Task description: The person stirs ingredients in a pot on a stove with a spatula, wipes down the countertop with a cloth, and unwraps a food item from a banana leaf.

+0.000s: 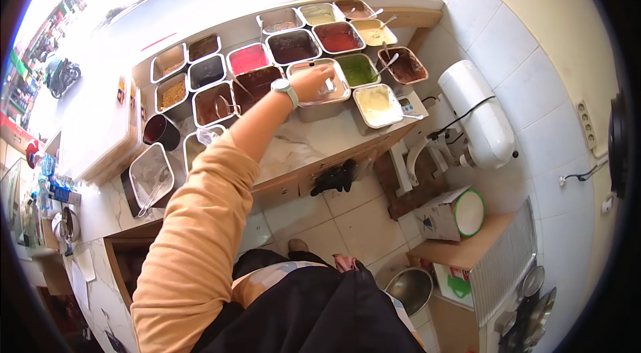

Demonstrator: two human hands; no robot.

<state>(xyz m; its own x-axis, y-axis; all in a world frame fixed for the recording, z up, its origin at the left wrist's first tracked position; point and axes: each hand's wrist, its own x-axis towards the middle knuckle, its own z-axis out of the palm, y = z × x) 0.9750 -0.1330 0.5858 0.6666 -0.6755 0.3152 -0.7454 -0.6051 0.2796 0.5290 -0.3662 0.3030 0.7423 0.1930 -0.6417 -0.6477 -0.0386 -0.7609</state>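
My left hand (312, 83), with a watch on its wrist, reaches over a metal container (337, 96) with a clear cover in the middle of the counter. Its fingers are bent together at the cover, and what they grip is too small to tell. Beside that container are a green-filled one (357, 70) and a pale cream one (377, 106) with a spoon. Low in front of my body, my right hand (345, 263) shows in part beside the black apron (314, 313), its fingers curled; what they hold is hidden.
Several filled containers, one with red filling (339, 37), line the counter (300, 146). A whisk lies in a tub (152, 176) at the left. A white mixer (477, 113) stands at the right. Below are a shelf (467, 243) and a steel bowl (408, 291).
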